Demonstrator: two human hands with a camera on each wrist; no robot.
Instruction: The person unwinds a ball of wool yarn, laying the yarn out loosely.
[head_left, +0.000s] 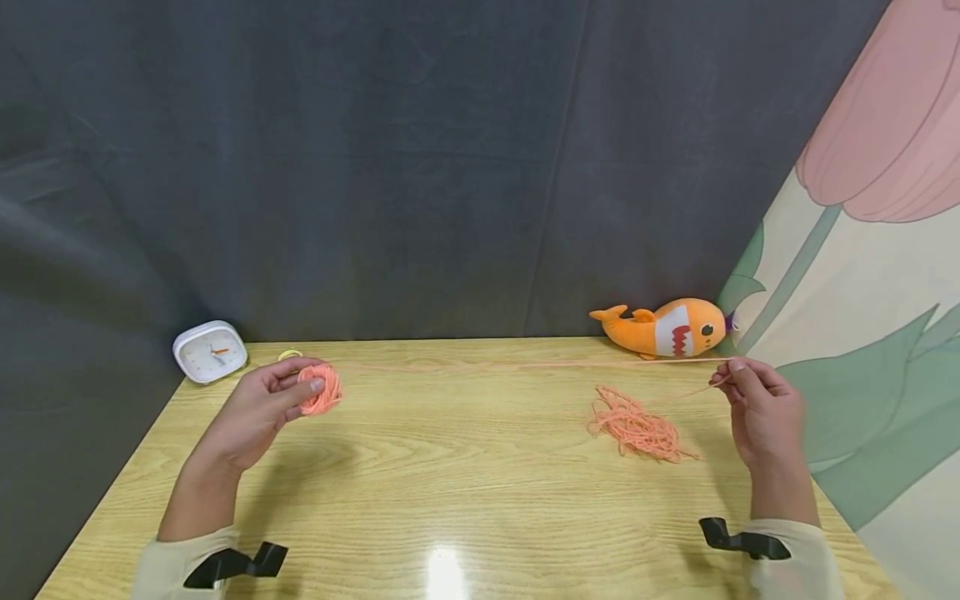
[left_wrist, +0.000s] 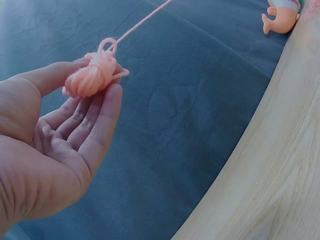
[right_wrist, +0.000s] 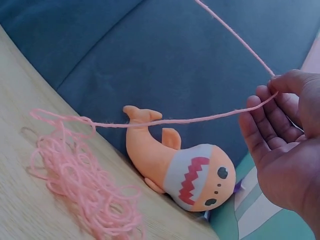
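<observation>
On the left of the head view, my left hand (head_left: 258, 408) pinches a small wound ball of coral-pink yarn (head_left: 321, 390) between thumb and fingers. The left wrist view shows the ball (left_wrist: 92, 77) with a loop standing up from it. A taut yarn strand (head_left: 600, 363) runs from the ball across to my right hand (head_left: 768, 417), which pinches it between thumb and forefinger. From that pinch the strand (right_wrist: 185, 120) sags back to a loose heap of the same yarn (right_wrist: 85, 190) lying on the table's right side.
An orange shark plush (head_left: 667, 328) lies at the table's back right, behind the yarn heap. At the back left stands a white clock (head_left: 210, 352), with a small yellow ring-like item (head_left: 289, 354) near my left hand. A dark curtain (head_left: 420, 167) hangs behind the wooden table (head_left: 450, 467).
</observation>
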